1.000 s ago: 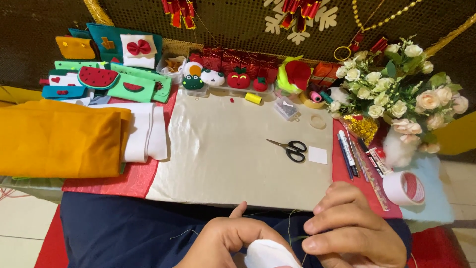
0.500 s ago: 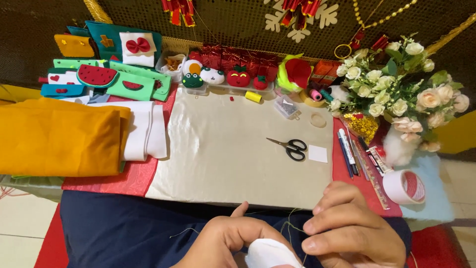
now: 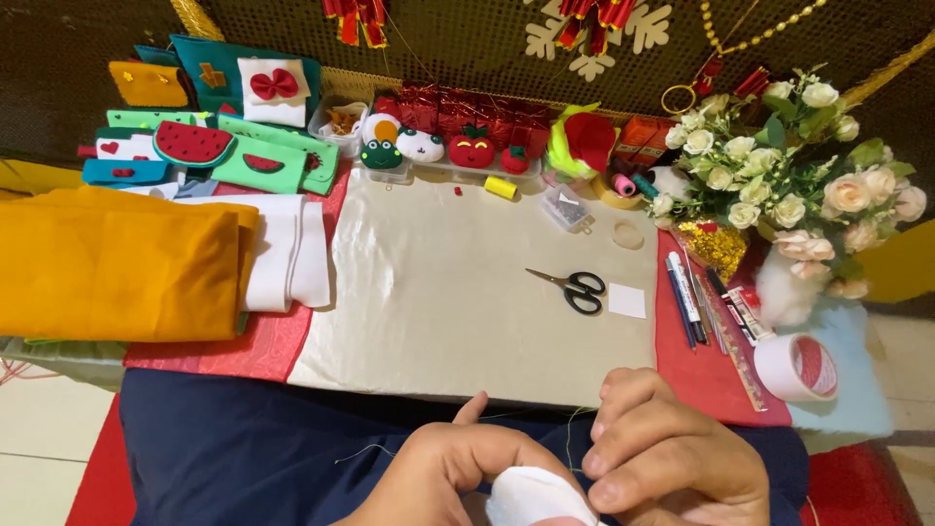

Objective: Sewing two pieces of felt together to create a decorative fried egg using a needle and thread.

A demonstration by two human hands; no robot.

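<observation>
Two bare hands sit low at the bottom of the view, over a lap covered in dark blue cloth (image 3: 243,438). The left hand (image 3: 438,482) curls around a small white piece of soft felt (image 3: 534,497), with the thumb sticking up. The right hand (image 3: 672,458) has its fingers bent and pressed down on the same white piece from the other side, so both hands pinch it between them. A thin thread (image 3: 570,438) runs up from the white piece, just in front of the right hand's fingers.

Past the hands lies a big pale cream cloth (image 3: 458,292) spread flat on the table. On it rest black-handled scissors (image 3: 573,286), and just beside them a little white square of paper (image 3: 626,300). A small yellow spool of thread (image 3: 501,187) sits near the far edge of the cream cloth.

To the left is a folded stack of orange-yellow cloth (image 3: 112,268), with folded white felt (image 3: 287,248) touching its side. Behind them are green felt pieces with red watermelon shapes (image 3: 195,144).

At the back stand little stuffed felt toys, a green frog (image 3: 381,154) and a red tomato (image 3: 471,150).

To the right are pens (image 3: 684,292), a roll of white tape (image 3: 797,367), and a bunch of white and pink flowers (image 3: 799,185).
</observation>
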